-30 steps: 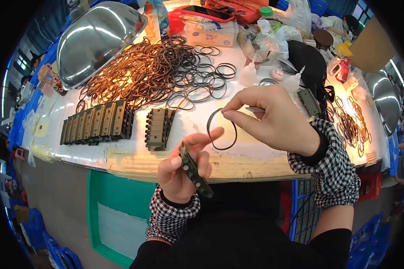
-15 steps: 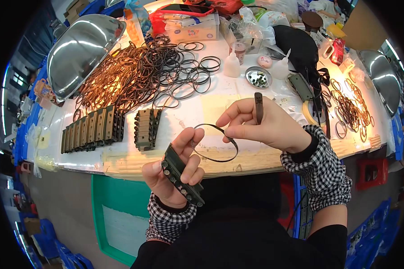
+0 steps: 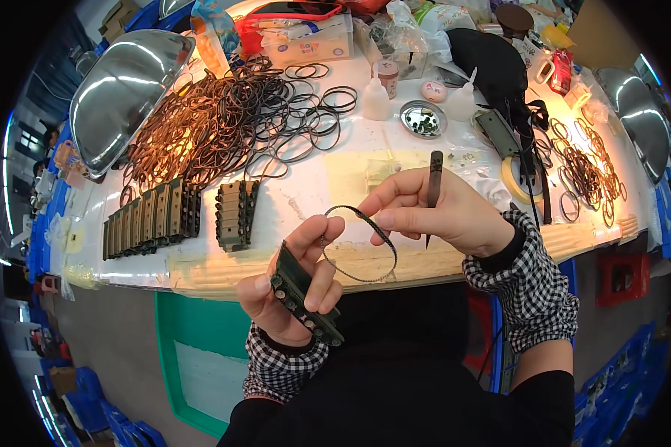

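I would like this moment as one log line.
left hand: fingers hold green wheeled part | right hand: fingers hold dark band, dark pointed tool | band: not around part

Two hands show, the left hand [image 3: 320, 287] with one green wheeled piece [image 3: 294, 287], the right hand [image 3: 462, 220] with one dark tweezer-like tool [image 3: 435, 179], and one thin loop [image 3: 367, 219] between them. At nine o'clock stand two rows of wheeled pieces [image 3: 153, 217] [image 3: 236, 216]; at eleven and between two and three lie two heaps of loops [image 3: 238, 112] [image 3: 590, 175] too tangled to count. One o'clock has two white bottles [image 3: 376, 103] [image 3: 462, 103] and one round metal dish [image 3: 423, 135], seven o'clock one green tub [image 3: 168, 350].
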Action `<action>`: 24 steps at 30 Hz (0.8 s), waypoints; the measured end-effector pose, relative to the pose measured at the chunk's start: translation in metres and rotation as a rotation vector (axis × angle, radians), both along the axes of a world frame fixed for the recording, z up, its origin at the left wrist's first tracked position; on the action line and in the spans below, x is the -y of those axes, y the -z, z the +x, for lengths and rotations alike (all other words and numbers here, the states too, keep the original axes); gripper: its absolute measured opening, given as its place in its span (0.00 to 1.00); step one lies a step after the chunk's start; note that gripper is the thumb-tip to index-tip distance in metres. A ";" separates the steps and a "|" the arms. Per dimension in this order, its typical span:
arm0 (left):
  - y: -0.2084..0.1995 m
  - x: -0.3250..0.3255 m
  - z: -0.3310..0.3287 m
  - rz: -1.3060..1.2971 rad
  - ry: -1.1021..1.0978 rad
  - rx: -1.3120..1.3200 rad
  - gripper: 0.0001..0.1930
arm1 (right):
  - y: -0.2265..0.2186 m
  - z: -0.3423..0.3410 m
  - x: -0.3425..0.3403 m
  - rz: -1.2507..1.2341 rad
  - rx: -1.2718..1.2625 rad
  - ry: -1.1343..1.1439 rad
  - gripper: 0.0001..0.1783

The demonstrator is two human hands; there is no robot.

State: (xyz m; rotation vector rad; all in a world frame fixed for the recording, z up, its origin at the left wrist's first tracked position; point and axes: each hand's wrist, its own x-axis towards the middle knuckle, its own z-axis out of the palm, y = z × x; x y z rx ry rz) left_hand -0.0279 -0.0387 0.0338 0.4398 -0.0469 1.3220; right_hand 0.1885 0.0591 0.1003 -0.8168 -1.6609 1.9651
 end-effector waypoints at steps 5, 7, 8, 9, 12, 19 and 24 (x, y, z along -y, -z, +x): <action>0.001 -0.002 0.004 0.027 0.014 -0.063 0.45 | 0.006 0.003 -0.001 -0.028 -0.023 0.003 0.15; 0.001 -0.002 0.005 0.028 0.009 -0.073 0.45 | 0.007 0.002 0.000 -0.050 -0.036 0.004 0.15; 0.001 -0.002 0.006 0.028 0.007 -0.078 0.45 | 0.007 0.001 0.002 -0.062 -0.043 0.012 0.15; 0.000 -0.002 0.005 0.022 -0.002 -0.086 0.45 | 0.007 0.001 0.002 -0.075 -0.050 0.020 0.15; -0.002 -0.002 0.004 0.011 -0.030 -0.106 0.45 | 0.007 0.002 0.003 -0.108 -0.052 -0.027 0.14; 0.001 -0.009 0.002 0.039 -0.033 -0.088 0.44 | 0.020 0.005 0.011 0.015 -0.120 -0.071 0.12; 0.006 -0.012 -0.002 -0.045 -0.072 -0.138 0.42 | 0.018 0.006 0.013 -0.112 -0.179 0.053 0.12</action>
